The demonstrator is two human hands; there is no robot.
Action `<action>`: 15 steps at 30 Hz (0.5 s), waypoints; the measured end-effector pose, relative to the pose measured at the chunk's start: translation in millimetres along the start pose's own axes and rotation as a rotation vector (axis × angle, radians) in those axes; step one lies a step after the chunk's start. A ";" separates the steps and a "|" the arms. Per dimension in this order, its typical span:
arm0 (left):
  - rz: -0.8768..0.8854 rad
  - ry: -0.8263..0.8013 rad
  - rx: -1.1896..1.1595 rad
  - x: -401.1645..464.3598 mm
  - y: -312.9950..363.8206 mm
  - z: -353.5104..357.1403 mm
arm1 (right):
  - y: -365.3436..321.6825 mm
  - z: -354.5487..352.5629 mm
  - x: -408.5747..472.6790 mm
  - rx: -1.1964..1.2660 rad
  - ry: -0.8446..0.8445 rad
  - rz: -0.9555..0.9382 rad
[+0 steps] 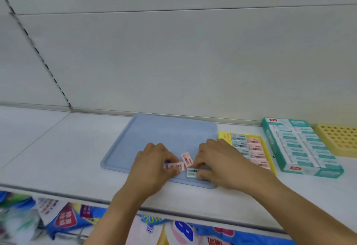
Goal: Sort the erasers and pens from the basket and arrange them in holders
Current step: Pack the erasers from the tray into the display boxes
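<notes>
A flat blue tray (154,134) lies on the white shelf. At its near edge my left hand (154,164) pinches a pink eraser (176,166) with a barcode label. My right hand (216,162) grips a pale green eraser (191,172) beside it. Between the two hands a second pink eraser (187,159) lies loose on the tray. To the right a yellow holder box (267,148) holds rows of green and pink erasers, partly hidden by my right hand.
A teal and white box of erasers (301,146) stands right of the yellow holder. A yellow block with round holes (338,138) is at the far right. Packaged goods (65,217) hang below the shelf's front edge. A grey wall rises behind.
</notes>
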State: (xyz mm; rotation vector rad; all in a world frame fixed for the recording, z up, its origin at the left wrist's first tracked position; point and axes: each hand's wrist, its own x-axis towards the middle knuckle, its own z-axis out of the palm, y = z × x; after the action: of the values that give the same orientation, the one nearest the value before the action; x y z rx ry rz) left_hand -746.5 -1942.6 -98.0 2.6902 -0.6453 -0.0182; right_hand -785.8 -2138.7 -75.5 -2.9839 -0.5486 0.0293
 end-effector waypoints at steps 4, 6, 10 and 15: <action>-0.052 0.080 0.073 9.2 0.3 7.7 | -7.7 4.1 5.6 -0.073 0.014 0.016; -0.036 0.160 0.042 9.6 1.7 10.7 | -10.6 4.5 3.0 -0.041 0.058 0.021; 0.093 0.153 -0.561 6.7 27.3 3.5 | 1.2 -2.1 -9.5 0.413 0.255 0.113; 0.020 0.050 -1.007 18.4 68.6 -12.1 | 16.6 -27.6 -25.2 1.251 0.612 0.309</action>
State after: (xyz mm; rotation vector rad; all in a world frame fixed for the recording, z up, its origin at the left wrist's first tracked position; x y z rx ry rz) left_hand -758.7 -2003.0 -60.8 1.7055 -0.4633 -0.2100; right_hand -802.4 -2165.9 -49.9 -1.6788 0.0532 -0.3570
